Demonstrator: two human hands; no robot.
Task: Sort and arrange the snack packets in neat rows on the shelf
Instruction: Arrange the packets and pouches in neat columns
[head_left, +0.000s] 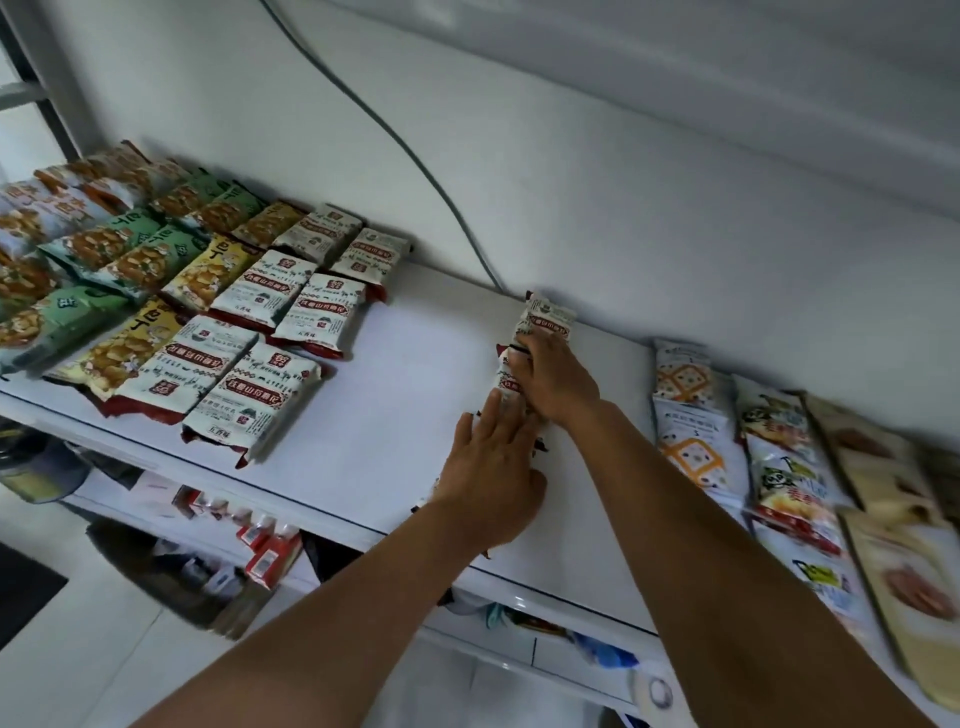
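Six white-and-red packets (291, 312) lie in pairs at the left of the white shelf (405, 374), beside three yellow packets (213, 270) and green packets (140, 260) too overlapped to count. Mid-shelf, a packet column (548, 317) runs to the white wall (623, 182). The left hand (493, 467) lies flat on its near end, fingers straight. The right hand (556, 379) curls its fingers over the farther part. Two orange-lattice packets (680, 382) lie to the right. A grey cable (415, 150) runs down the wall.

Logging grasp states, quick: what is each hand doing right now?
Left hand: open, flat on the white-and-red snack packets.
Right hand: closed on the same packets.
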